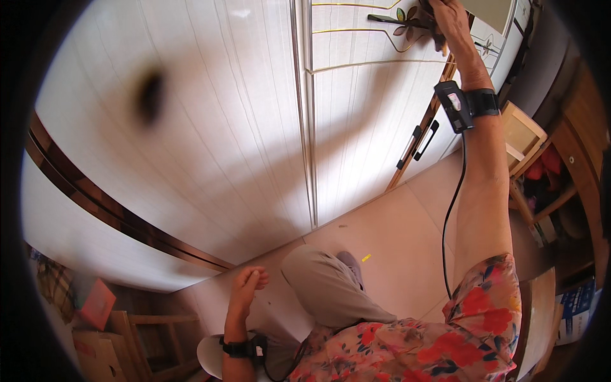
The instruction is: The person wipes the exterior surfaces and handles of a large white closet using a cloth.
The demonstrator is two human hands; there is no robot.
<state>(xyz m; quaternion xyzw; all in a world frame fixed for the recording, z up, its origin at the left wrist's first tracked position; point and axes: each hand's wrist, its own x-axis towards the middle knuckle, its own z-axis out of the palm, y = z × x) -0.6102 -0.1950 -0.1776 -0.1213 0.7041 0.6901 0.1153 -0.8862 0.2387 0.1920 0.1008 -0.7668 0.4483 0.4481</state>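
Note:
My right hand (448, 19) is raised at the top right against the white wardrobe door (372, 114). Its fingers are around something dark, partly hidden, that looks like a cloth, beside the dark leaf-shaped ornament (405, 23) and gold lines on the door panel. My left hand (249, 281) hangs low in front of the wardrobe, fingers curled, with no object visible in it. Both wrists wear black straps with small devices and cables.
Wooden stools (525, 138) stand at the right, one with red cloth near it. At lower left are a wooden chair frame (162, 320), a cardboard box (100, 348) and a red box (97, 303). A yellow strip (366, 258) lies on the tiled floor.

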